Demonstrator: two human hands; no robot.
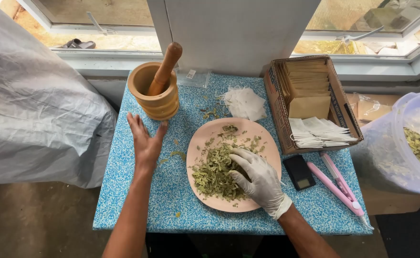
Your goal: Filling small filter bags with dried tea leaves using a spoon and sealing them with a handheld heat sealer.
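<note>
A pink plate [262, 138] sits on a small blue speckled table [138, 205] and carries a heap of dried green leaves [215, 174]. My right hand [257, 177], in a white glove, rests on the leaves with its fingers curled into the heap. My bare left hand [145, 141] lies flat and open on the table, left of the plate, its fingertips close to a wooden mortar [155, 93]. A wooden pestle [166, 67] leans inside the mortar.
A cardboard box [277, 105] with brown envelopes and white filter bags stands at the right. Loose white bags [245, 102] lie behind the plate. A small black scale [299, 172] and pink sealer [339, 186] lie near the right edge. A plastic tub of leaves [410, 143] stands beside the table, a grey sack [38, 110] at left.
</note>
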